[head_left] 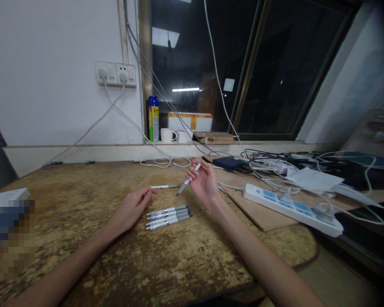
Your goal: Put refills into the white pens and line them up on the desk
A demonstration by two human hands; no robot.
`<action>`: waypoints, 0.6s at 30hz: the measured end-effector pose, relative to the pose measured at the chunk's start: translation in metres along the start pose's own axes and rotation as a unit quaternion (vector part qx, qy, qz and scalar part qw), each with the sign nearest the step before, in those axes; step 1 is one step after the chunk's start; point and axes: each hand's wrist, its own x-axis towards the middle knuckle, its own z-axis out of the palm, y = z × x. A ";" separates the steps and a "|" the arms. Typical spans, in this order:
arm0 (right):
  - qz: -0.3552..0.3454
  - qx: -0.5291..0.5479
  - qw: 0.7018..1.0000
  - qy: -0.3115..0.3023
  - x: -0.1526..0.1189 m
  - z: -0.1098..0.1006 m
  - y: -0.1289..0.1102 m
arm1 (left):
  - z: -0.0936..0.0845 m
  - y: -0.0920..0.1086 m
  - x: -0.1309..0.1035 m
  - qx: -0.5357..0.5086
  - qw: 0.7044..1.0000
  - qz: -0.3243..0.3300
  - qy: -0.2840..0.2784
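Note:
My right hand [205, 183] is raised over the table, its fingers closed around a white-and-grey pen [187, 181] that tilts with its grey tip down to the left. My left hand [134, 208] is at the table with curled fingers, closed on the white end of another pen [166, 186]. That end is partly hidden by the fingers; the dark tip points right. Between the two forearms, several similar pens [168, 217] lie side by side in a row, with clear and white ends to the left and grey grips to the right.
A white power strip [291, 209] rests on a brown board [252, 209] at the right, amid tangled cables and papers [315, 178]. A dark box [228, 163] lies behind. On the window ledge stand a spray can [153, 119] and a white mug [168, 135].

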 end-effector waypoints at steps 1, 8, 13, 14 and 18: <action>-0.003 -0.001 1.000 0.002 0.000 0.000 0.000 | 0.000 0.000 0.000 0.002 1.000 -0.002 -0.002; -0.007 -0.006 1.000 -0.005 -0.001 -0.001 -0.002 | -0.001 -0.001 -0.001 0.007 1.000 0.001 -0.017; -0.007 -0.011 1.000 -0.001 -0.001 -0.003 -0.003 | -0.001 -0.001 -0.001 0.016 1.000 0.005 -0.018; -0.007 -0.014 1.000 0.001 -0.001 -0.003 -0.004 | 0.000 -0.001 -0.001 0.018 1.000 0.006 -0.018; -0.006 -0.024 1.000 0.003 -0.001 -0.002 -0.004 | 0.000 -0.001 -0.001 0.023 1.000 0.005 -0.017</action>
